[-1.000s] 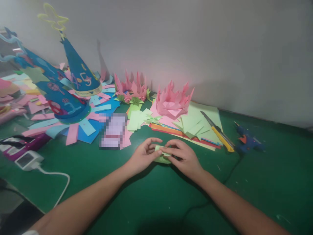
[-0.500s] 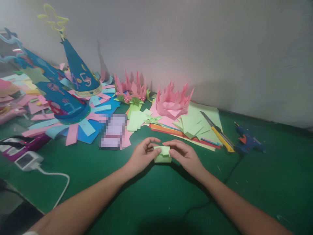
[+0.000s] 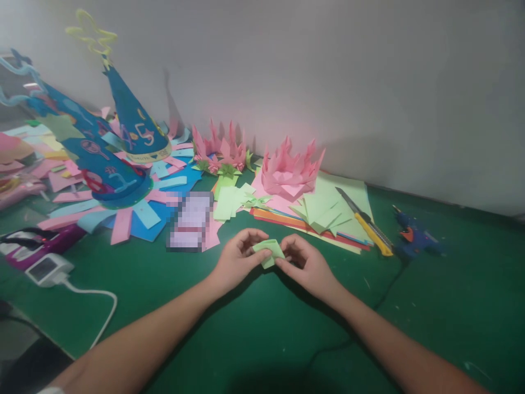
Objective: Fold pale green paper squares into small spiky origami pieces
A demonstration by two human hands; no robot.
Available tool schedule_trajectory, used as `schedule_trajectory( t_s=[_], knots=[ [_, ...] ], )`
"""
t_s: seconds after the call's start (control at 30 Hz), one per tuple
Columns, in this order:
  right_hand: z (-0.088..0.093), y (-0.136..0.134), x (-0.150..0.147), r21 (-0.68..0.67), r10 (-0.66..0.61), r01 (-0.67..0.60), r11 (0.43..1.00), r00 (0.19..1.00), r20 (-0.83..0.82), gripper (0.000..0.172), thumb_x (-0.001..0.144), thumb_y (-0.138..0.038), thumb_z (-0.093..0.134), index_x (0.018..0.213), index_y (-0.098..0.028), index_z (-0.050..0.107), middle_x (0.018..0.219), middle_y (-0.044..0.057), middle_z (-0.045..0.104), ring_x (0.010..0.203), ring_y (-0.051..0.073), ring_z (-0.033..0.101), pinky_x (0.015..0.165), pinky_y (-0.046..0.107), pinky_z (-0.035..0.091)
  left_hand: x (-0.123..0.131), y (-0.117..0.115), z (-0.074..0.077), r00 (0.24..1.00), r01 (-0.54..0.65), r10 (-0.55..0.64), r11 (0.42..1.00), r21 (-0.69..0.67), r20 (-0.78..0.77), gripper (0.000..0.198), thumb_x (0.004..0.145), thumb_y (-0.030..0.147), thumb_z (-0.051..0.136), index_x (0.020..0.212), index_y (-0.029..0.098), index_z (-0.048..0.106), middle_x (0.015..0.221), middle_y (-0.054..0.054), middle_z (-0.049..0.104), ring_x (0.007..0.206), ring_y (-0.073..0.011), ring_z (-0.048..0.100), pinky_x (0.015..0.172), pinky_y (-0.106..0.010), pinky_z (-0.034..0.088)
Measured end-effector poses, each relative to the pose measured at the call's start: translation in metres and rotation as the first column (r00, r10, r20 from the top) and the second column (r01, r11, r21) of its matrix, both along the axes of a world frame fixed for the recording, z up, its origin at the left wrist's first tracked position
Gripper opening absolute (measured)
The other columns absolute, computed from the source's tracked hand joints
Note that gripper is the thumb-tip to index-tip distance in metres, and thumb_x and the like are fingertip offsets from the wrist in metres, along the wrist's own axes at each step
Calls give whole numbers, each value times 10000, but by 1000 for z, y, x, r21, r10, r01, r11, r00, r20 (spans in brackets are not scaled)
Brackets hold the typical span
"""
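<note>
The single head-worn view looks forward and down, close over a table filling the lower frame, toward a wall across the top

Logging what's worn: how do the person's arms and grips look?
Left grip and right grip are bare hands, no gloves or rings visible. Left forearm and right forearm are bare, no watch showing. Something white, possibly a sleeve, shows beside the left forearm.
</note>
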State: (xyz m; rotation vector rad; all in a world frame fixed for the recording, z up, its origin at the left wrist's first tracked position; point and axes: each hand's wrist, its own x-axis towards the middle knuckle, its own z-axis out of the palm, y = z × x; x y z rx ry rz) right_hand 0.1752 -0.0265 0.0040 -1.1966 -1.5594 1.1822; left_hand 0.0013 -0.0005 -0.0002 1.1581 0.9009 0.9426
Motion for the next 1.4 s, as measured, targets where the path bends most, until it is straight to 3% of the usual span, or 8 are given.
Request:
schedule_trajectory(
  t_s=[0.17,0.4,0.63,0.87,1.13,1.4],
  knots=[
    [0,-2,1,24,65,-66,998,997,42,192,810,-367,586,840,-204,488,764,-14,492,672,113,502,602,221,456,1,-2,2,997,20,-16,999,48,-70,204,713,260,695,845,149,586,749,7,568,674,-95,529,633,-223,439],
    [-3,1,0,-17,-37,39,999,995,92,258,812,-420,569,721,-191,492,641,-33,458,562,98,440,510,211,390,1,-3,-2,997,35,-35,999,8,-63,299,677,344,729,868,156,598,780,-5,587,667,-103,531,607,-222,428],
    [-6,-1,0,-57,-38,43,997,996,78,278,790,-404,596,681,-202,440,589,-52,431,509,92,430,468,208,373,0,-3,0,989,-25,29,999,30,-147,270,696,351,715,853,158,610,622,51,450,543,-62,383,507,-190,317],
    [-4,-2,-2,-81,-7,12,997,998,56,294,791,-404,591,655,-205,423,587,-49,450,484,97,464,469,228,399,4,-6,2,986,-72,78,996,47,-150,243,690,319,713,836,161,600,684,35,486,568,-68,391,529,-200,326],
    [1,-3,0,-124,27,-30,992,999,-25,284,822,-467,554,761,-193,510,579,-47,484,509,102,498,505,225,419,5,-7,4,997,-32,33,999,15,-74,260,697,260,704,855,168,518,762,27,483,660,-71,468,572,-178,375],
    [0,-3,0,-97,-3,3,995,1000,3,295,831,-445,557,694,-184,530,564,-33,507,503,101,508,500,224,411,6,-10,6,1000,5,-6,999,-38,-30,275,711,248,688,875,176,479,787,29,503,621,-53,479,540,-166,392]
  ],
)
